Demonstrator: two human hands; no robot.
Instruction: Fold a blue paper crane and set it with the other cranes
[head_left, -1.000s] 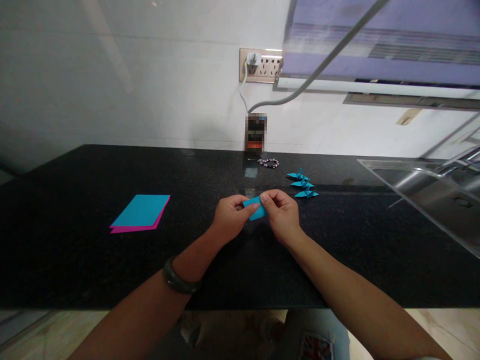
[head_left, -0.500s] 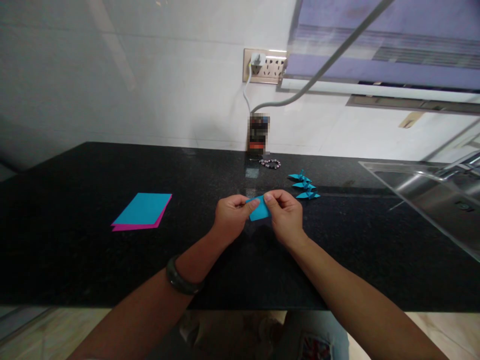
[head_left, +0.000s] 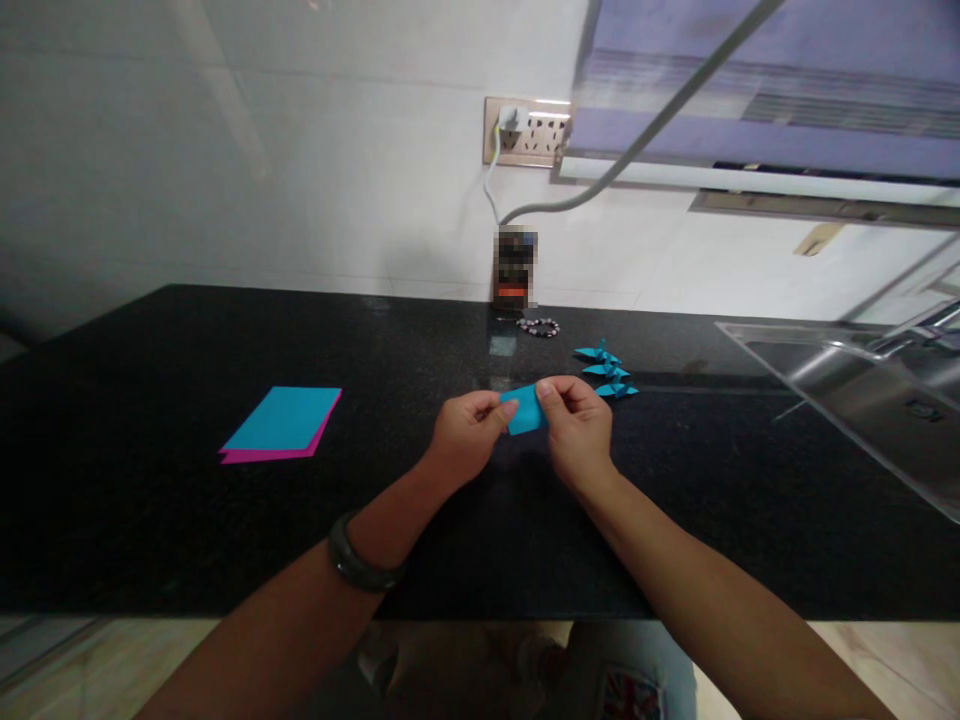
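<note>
A small folded piece of blue paper (head_left: pixel 524 410) is pinched between both my hands just above the black countertop (head_left: pixel 150 520). My left hand (head_left: pixel 466 436) grips its left edge with thumb and fingers closed. My right hand (head_left: pixel 575 427) pinches its right side. A dark bangle sits on my left wrist. Three finished blue paper cranes (head_left: pixel 606 370) lie in a row just beyond my right hand.
A stack of flat paper sheets (head_left: pixel 281 424), blue on top and pink beneath, lies to the left. A bead bracelet (head_left: pixel 538 326) and a small dark object (head_left: pixel 514 268) sit near the wall under a socket (head_left: pixel 526 132). A steel sink (head_left: pixel 862 385) is at the right.
Both hands have shifted slightly right and up with the paper, and the piece now stands more upright between the fingers.
</note>
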